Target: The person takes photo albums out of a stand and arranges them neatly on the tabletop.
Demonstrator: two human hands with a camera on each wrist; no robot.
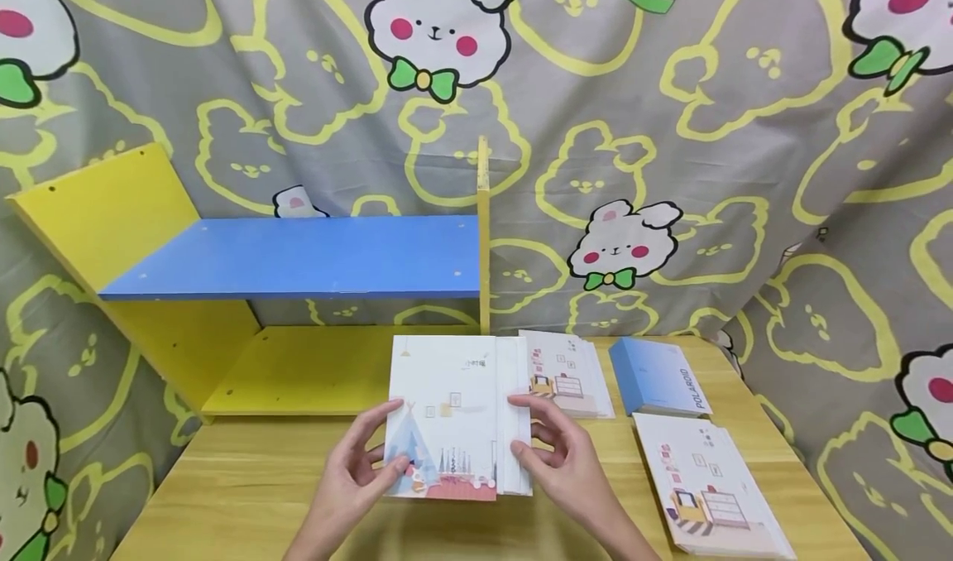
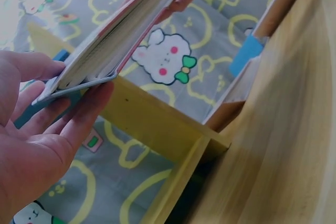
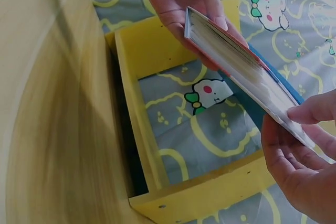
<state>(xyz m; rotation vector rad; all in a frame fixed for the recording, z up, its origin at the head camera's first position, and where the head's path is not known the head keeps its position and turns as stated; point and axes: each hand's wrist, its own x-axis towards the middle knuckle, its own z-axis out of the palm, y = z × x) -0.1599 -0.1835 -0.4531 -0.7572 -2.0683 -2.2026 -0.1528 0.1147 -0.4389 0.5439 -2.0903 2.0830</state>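
A thick photo album with a white cover, a small blue tent and a pink floor printed on it is held up above the front of the table. My left hand grips its left edge, thumb on the cover and fingers behind. My right hand pinches the right side, where a white strip shows beyond the cover. From the left wrist view, the page edges of the album are visible between its two covers. The right wrist view shows my right hand with the thumb on top and fingers underneath.
Behind to the left stands a yellow shelf unit with a blue middle board. On the wooden table, at right, lie white illustrated albums, a blue POLAROID album and another white stack. Patterned grey cloth hangs around.
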